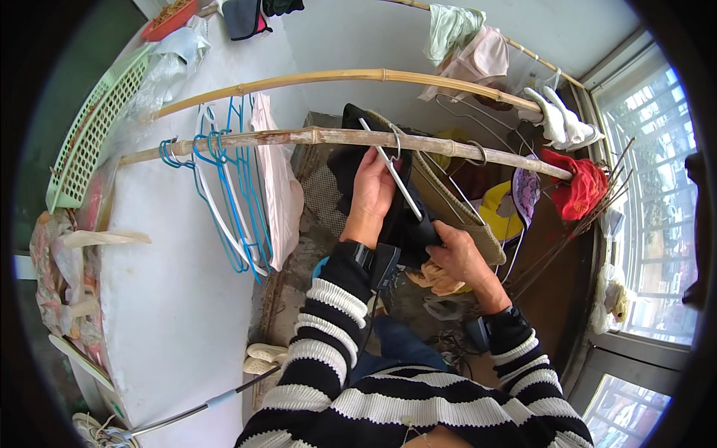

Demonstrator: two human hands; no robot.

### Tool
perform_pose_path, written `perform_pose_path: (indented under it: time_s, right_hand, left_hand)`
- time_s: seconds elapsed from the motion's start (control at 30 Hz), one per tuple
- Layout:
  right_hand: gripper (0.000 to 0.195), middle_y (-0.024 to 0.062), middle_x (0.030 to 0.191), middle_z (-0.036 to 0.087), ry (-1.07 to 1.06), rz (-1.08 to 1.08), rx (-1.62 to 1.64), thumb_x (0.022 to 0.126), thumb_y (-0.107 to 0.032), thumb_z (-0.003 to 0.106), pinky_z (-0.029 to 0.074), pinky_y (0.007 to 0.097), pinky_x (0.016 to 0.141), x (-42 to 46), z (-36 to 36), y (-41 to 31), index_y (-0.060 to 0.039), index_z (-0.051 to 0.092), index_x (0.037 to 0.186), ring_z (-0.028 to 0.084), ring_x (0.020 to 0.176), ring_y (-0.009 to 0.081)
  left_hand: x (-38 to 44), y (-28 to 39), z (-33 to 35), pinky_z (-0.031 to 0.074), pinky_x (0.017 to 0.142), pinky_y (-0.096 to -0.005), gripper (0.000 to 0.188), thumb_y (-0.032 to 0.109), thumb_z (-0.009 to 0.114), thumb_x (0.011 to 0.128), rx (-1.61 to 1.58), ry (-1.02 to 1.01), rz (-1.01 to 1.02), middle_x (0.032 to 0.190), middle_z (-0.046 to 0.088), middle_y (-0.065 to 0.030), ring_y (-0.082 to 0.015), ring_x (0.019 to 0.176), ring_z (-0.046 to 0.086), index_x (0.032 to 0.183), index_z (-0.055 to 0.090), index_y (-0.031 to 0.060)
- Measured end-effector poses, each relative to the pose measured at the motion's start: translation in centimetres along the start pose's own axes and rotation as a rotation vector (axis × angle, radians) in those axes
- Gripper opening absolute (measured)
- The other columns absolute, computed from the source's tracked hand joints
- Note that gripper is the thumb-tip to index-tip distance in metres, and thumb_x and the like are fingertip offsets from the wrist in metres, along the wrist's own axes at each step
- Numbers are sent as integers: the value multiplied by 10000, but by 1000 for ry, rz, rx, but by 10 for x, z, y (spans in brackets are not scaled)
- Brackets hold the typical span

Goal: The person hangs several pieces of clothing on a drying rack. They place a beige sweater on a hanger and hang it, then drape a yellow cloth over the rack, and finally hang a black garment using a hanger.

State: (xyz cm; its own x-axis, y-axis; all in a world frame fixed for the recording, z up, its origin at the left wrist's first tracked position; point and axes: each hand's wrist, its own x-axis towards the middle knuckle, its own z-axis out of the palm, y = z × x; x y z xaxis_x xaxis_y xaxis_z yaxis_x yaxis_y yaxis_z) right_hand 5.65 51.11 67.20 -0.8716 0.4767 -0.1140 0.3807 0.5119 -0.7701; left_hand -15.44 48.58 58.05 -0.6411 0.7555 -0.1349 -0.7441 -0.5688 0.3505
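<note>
A white clothes hanger [395, 178] hangs by its hook near the lower bamboo pole [347, 136], tilted down to the right. My left hand [374, 187] grips the hanger close to its neck, just below the pole. Black fabric [411, 224] hangs around the hanger and covers its lower right end. At that end my right hand [456, 252] pinches the black fabric between thumb and fingers. A beige knitted garment [488, 241] on another hanger is right behind my right hand.
Blue and white hangers [235, 207] and a pale cloth [277, 185] hang at left. A red cloth [580, 185] covers the pole's right end, beside thin sticks [608, 193]. Another bamboo pole [336, 75] runs behind, with white gloves [560, 120]. A green basket [95, 129] stands at far left.
</note>
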Motion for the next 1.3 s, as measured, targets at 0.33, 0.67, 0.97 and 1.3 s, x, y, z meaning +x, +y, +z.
perform_pose_path:
  time_s: [0.33,0.67,0.97,1.3]
  right_hand:
    - [284,216,829,580,26,147,72,770,-74,670,470,414,671,5,31,-10,8,519,996,598,758,372]
    - [275,233,791,608,92,198,81,790,-111,663,473,419,649,7,52,-5,11,529,997,612,728,387]
    - [274,234,807,622,104,140,31,776,-94,637,489,414,671,6,42,-8,0,569,1025,629,768,400]
    - [311,206,856,653,-65,213,77,791,-58,616,500,365,715,16,34,-15,17,564,1088,661,784,275]
  left_hand:
    - [3,24,4,473,936,-421,278,39,570,837,1947,-448,515,1255,566,-245,-401,1148,546,1102,651,10]
    - [-34,32,15,469,802,-561,832,220,813,700,1731,289,458,1331,313,-146,-434,1163,397,1370,322,169]
    - [-21,51,-29,494,861,-383,533,214,712,807,1396,166,218,1073,657,-209,-356,962,638,1258,508,16]
    - [-9,85,24,483,884,-325,227,89,565,930,199,-84,-68,1071,623,-40,-181,1012,595,1151,588,42]
